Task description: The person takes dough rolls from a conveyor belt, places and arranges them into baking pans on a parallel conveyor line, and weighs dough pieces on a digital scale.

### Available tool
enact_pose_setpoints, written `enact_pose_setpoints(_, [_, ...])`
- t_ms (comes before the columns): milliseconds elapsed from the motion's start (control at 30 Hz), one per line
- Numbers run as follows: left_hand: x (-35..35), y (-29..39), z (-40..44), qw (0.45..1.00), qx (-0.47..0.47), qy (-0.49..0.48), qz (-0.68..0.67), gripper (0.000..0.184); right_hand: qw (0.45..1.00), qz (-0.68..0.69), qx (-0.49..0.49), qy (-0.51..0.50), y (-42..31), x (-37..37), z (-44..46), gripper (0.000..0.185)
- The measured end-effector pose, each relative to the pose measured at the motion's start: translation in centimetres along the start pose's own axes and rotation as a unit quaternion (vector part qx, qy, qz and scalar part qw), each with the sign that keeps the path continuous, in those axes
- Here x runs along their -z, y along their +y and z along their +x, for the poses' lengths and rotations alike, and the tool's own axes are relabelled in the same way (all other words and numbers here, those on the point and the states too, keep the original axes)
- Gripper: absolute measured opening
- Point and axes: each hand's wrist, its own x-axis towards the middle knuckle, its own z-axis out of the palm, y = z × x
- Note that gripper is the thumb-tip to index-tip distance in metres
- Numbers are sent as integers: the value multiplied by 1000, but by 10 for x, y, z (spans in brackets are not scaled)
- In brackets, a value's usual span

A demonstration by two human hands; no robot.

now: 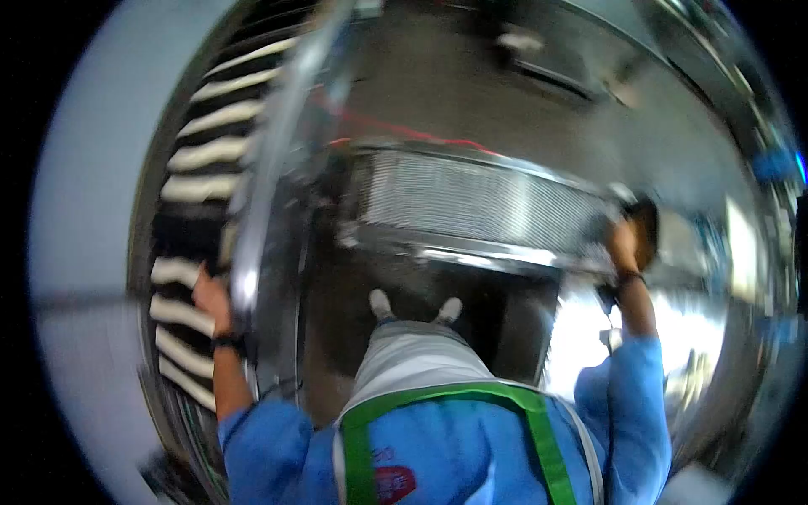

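Pale, wavy strips [206,153] lie in a row across a dark rack or belt at the left. My left hand [212,301] is at the near part of this row, over the strips beside the metal rail [252,236]; blur hides whether its fingers hold anything. My right hand [624,244] is at the right end of a ribbed metal surface [471,202], with its fingers against a dark brown object [645,231] that I cannot make out.
The ribbed surface stands crosswise ahead of my feet [381,303]. A red line [421,135] runs behind it. A bright, shiny surface [581,337] is at the right. Blurred equipment lines the far right edge.
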Motion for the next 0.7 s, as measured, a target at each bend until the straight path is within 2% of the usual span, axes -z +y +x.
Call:
enact_pose_setpoints(33, [-12,-14,-1,998,39,1,-46,40,996,-58,-3,-65,5,2,11,23])
enact_pose_setpoints(67, [-12,-7,-1,999,17,13,26,40,995,-34,91,7,15,9,13,22])
enact_pose_setpoints(100, [-32,-23,0,995,-63,64,31,42,990,7,119,81,14,25,16,21])
enact_pose_setpoints(133, [-28,-25,-6,998,-21,32,45,43,993,-87,67,-30,-17,69,16,23])
enact_pose_setpoints(200, [-24,-7,-12,999,20,-9,44,44,998,14,39,-37,-31,134,17,21])
enact_pose_setpoints(233, [-20,-4,-16,999,25,-16,38,44,982,190,4,4,-36,160,16,20])
enact_pose_setpoints(267, [-17,-1,-19,999,33,-15,17,41,940,337,37,33,-48,184,16,20])
enact_pose_setpoints(300, [-16,0,-21,999,30,-12,32,40,874,478,69,59,-73,212,3,20])
enact_pose_setpoints(400, [-22,-18,-20,999,10,29,10,42,889,436,137,19,-203,316,-24,25])
enact_pose_setpoints(433, [-21,-19,-21,1000,18,23,2,42,851,490,183,50,-237,330,-30,26])
enact_pose_setpoints(467, [-24,-22,-20,999,26,19,0,43,807,540,226,80,-271,343,-37,27])
enact_pose_setpoints(533, [-27,-35,-21,999,33,28,-9,44,798,532,267,93,-343,362,-54,32])
enact_pose_setpoints(633, [-7,-30,-20,999,30,32,-17,46,752,535,372,95,-427,368,-41,30])
enact_pose_setpoints(700, [-4,-32,-20,998,37,25,-53,48,702,568,430,-3,-492,359,-45,28])
